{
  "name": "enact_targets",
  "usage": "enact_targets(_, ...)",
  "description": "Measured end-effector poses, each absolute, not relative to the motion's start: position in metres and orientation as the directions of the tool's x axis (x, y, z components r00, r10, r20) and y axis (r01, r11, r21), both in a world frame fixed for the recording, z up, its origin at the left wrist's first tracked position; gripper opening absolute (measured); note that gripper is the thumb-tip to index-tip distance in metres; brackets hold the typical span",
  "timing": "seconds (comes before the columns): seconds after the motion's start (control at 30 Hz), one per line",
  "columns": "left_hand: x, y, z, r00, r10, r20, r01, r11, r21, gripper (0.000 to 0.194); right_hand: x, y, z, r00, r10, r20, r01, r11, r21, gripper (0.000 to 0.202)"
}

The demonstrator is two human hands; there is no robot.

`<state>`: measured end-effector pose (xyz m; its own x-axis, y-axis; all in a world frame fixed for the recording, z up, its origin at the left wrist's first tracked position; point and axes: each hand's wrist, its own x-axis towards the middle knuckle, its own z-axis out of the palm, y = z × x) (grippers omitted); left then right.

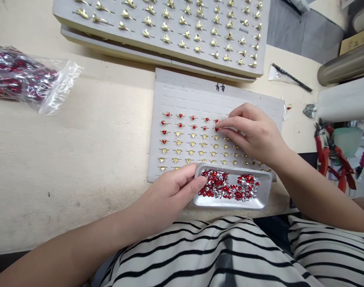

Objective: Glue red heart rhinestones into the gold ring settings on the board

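Observation:
My left hand (182, 187) grips the left end of a small white tray (264, 203), thumb over its rim. Loose red heart-like or triangular gems (214, 183) with silvery backs lie in it. Beyond the tray is a grey foam board (170, 89) with rows of gold rings (178, 142) stuck in slits. Red gems sit in the rings of the two far rows and in some at the left. My right hand (250, 129) hovers over the board, fingertips closed together at a red-stoned ring (217, 128). Whether a gem is between those fingertips I cannot make out.
Stacked foam boards with gold rings (166, 38) stand behind. A zip bag of red gems (23, 77) lies at the left. To the right are a black pen (292, 77), red-handled pliers (323, 159) and grey and white rolls (346, 67).

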<state>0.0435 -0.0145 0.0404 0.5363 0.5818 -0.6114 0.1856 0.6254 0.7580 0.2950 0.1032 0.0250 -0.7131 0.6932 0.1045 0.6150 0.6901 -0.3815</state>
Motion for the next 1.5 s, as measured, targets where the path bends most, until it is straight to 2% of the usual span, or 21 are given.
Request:
enact_targets(0.67, 0.044, -0.012, 0.043, 0.534, 0.595, -0.601, 0.196, 0.605, 0.772, 0.038, 0.289, 0.102, 0.023, -0.637, 0.766, 0.088, 0.690, 0.617, -0.379, 0.009)
enact_targets(0.9, 0.044, -0.014, 0.043, 0.523, 0.594, -0.611, 0.181, 0.623, 0.761, 0.037, 0.295, 0.086, 0.061, -0.592, 0.785, 0.180, 0.693, 0.611, -0.383, 0.007)
enact_targets(0.93, 0.044, -0.015, 0.042, 0.518, 0.596, -0.614, 0.176, 0.628, 0.758, 0.037, 0.296, 0.078, 0.069, -0.602, 0.783, 0.154, 0.694, 0.609, -0.384, 0.009)
enact_targets(1.0, 0.045, -0.017, 0.040, 0.504, 0.604, -0.617, 0.156, 0.639, 0.753, 0.038, 0.298, 0.060, 0.084, -0.665, 0.734, 0.139, 0.625, 0.649, -0.435, 0.014)
enact_targets(1.07, 0.047, -0.019, 0.038, 0.491, 0.617, -0.615, 0.121, 0.650, 0.750, 0.037, 0.299, 0.042, 0.092, -0.791, 0.611, 0.020, 0.539, 0.712, -0.449, 0.019)
enact_targets(1.17, 0.049, -0.021, 0.037, 0.487, 0.635, -0.600, 0.074, 0.655, 0.752, 0.034, 0.299, 0.023, 0.092, -0.882, 0.468, -0.047, 0.455, 0.823, -0.340, 0.029)
enact_targets(1.3, 0.050, -0.021, 0.036, 0.491, 0.644, -0.586, 0.050, 0.651, 0.757, 0.032, 0.297, 0.017, 0.082, -0.900, 0.435, -0.027, 0.429, 0.873, -0.233, 0.026)
enact_targets(1.4, 0.051, -0.021, 0.036, 0.503, 0.651, -0.569, 0.025, 0.647, 0.762, 0.031, 0.297, 0.016, 0.079, -0.902, 0.432, 0.017, 0.417, 0.880, -0.226, 0.030)
enact_targets(1.5, 0.052, -0.021, 0.037, 0.503, 0.662, -0.556, 0.009, 0.639, 0.769, 0.032, 0.301, 0.014, 0.081, -0.891, 0.453, 0.038, 0.430, 0.865, -0.258, 0.025)
